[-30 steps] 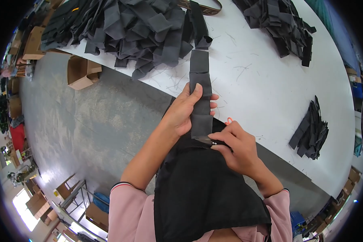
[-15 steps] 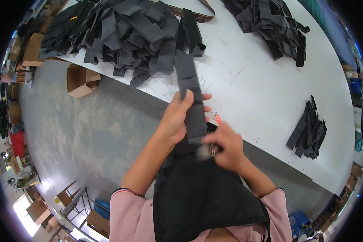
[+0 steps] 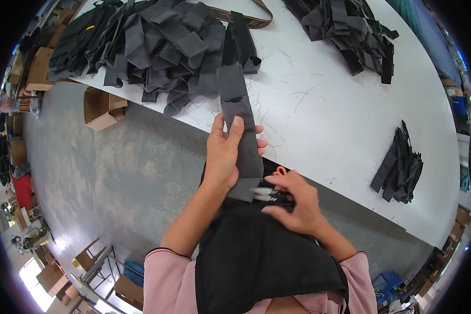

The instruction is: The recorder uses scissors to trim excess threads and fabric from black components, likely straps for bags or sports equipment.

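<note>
My left hand (image 3: pixel 222 157) is closed round a long dark grey fabric strip (image 3: pixel 248 152), the thumb on top and fingertips showing past its right edge. The strip's far end lies over the edge of the white table, and its near end hangs before my black apron (image 3: pixel 267 251). In my right hand (image 3: pixel 302 206) is a pair of thread snips (image 3: pixel 267 194) with an orange finger loop. Their pale blades point left, at the strip's lower right edge; whether they touch it I cannot tell.
A big heap of grey strips (image 3: pixel 172 47) covers the far left of the white table (image 3: pixel 319 136). Another pile (image 3: pixel 345 31) lies far right, and a small bundle (image 3: pixel 400 167) at the right. Loose thread ends dot the tabletop. An open cardboard box (image 3: pixel 103 107) stands beyond the table's left edge.
My left hand and the strip have shifted slightly left. My right hand, blurred before, has turned so the snips point left at the strip's lower end, and its fingers have spread somewhat.
</note>
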`<act>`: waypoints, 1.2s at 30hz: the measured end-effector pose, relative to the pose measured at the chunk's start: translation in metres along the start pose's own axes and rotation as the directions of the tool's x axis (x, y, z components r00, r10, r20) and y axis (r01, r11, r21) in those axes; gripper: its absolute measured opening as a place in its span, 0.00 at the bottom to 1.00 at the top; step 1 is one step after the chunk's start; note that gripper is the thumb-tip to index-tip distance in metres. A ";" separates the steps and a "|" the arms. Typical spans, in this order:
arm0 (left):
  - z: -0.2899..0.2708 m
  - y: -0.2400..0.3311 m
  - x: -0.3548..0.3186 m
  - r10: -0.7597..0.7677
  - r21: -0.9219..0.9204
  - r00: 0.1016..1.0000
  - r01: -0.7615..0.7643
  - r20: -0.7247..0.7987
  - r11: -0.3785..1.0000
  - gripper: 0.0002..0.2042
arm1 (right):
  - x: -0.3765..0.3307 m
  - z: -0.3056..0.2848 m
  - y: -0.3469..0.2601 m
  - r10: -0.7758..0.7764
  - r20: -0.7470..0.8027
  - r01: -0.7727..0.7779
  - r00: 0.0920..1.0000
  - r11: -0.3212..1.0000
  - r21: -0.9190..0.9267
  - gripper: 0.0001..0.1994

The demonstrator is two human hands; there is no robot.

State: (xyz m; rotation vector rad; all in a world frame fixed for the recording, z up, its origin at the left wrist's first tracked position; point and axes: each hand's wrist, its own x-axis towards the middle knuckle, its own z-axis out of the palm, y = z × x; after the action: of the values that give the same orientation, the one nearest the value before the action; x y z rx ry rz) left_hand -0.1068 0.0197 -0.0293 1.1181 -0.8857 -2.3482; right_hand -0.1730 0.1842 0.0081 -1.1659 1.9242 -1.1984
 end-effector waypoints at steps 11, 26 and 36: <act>0.007 -0.002 -0.005 -0.021 0.033 0.997 0.018 0.074 0.999 0.15 | 0.006 -0.004 0.013 -0.276 -0.150 0.161 0.949 0.837 -0.523 0.16; 0.008 -0.002 -0.008 -0.071 0.064 0.992 0.065 0.104 0.996 0.19 | 0.006 -0.005 0.008 -0.256 -0.129 0.166 0.958 0.861 -0.481 0.14; 0.006 -0.002 -0.013 -0.064 0.041 0.990 0.059 0.128 0.997 0.21 | 0.015 0.000 -0.003 -0.183 0.020 0.172 0.983 0.871 -0.461 0.12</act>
State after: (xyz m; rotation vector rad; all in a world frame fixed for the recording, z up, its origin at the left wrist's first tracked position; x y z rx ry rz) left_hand -0.1039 0.0310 -0.0200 1.0308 -0.9561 -2.4882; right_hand -0.1790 0.1702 0.0101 -1.6083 2.2335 -0.8599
